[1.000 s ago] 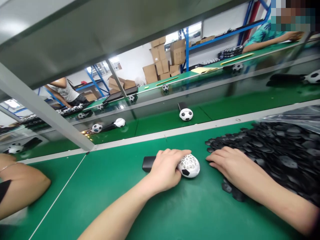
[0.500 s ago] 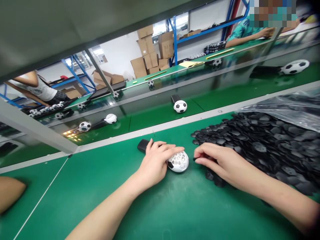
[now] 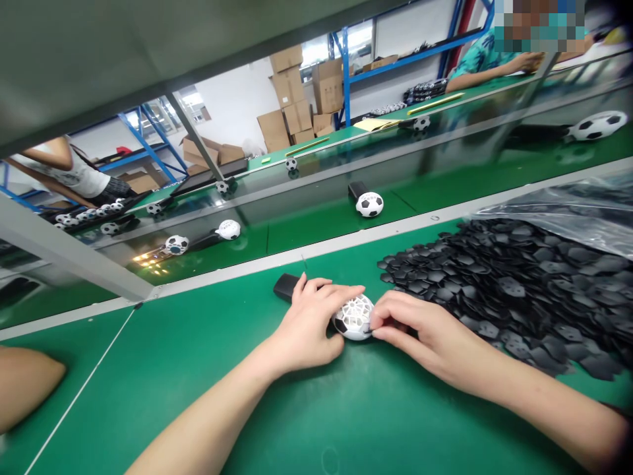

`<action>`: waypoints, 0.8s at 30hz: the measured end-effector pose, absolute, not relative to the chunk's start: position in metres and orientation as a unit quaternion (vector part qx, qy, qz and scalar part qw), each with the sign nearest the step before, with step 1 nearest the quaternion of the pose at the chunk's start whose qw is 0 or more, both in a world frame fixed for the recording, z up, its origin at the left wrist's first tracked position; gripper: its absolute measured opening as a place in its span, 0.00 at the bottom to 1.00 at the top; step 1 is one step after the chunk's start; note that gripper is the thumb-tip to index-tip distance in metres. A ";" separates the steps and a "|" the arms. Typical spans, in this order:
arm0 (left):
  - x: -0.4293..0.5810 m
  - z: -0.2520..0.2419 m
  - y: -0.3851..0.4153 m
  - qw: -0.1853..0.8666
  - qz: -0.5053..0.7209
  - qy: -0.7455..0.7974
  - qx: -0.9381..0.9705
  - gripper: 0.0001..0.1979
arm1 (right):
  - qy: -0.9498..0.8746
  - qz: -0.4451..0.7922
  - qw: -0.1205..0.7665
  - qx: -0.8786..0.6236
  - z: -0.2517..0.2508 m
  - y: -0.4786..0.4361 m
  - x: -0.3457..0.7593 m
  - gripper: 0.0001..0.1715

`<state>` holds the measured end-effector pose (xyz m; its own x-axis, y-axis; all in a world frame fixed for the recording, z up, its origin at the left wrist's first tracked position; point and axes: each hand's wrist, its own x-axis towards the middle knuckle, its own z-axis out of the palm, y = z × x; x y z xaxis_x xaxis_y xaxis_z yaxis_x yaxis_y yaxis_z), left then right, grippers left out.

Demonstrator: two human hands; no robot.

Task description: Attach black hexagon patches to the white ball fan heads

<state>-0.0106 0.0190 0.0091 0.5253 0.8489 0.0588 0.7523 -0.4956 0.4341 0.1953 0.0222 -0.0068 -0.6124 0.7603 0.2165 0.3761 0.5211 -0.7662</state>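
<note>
My left hand is wrapped over a white soccer-ball-shaped piece and steadies it on the green bench. White open lattice covers its top, and a black patch shows on its near left side. A black handle-like part sticks out beyond my left fingers; its join to the ball is hidden. With thumb and fingers pinched, my right hand presses a small black piece against the ball's right side. Most of that piece is hidden by the fingertips. A heap of flat black pieces lies beyond my right hand.
Clear plastic sheeting lies by the heap. Behind a pale rail, a green conveyor carries several soccer-ball pieces with black handles. A metal post stands at left. Another person's arm reaches in at left; co-workers sit across.
My right hand has moved left, bringing the small black piece from beside the ball to its right side. Nearby conveyor pieces have shifted right. The arm at far left reaches further in.
</note>
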 end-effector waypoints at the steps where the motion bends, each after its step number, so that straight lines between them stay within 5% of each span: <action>1: -0.010 0.009 0.019 0.189 0.138 0.472 0.850 0.36 | -0.820 0.355 0.277 -0.352 -0.008 0.022 0.194 0.08; 16: 0.000 0.009 0.018 0.205 0.216 0.514 0.805 0.28 | -0.748 0.422 0.273 -0.432 -0.009 0.019 0.185 0.09; 24: -0.002 0.006 0.018 0.208 0.232 0.496 0.811 0.27 | -0.772 0.340 0.268 -0.466 -0.011 0.014 0.181 0.08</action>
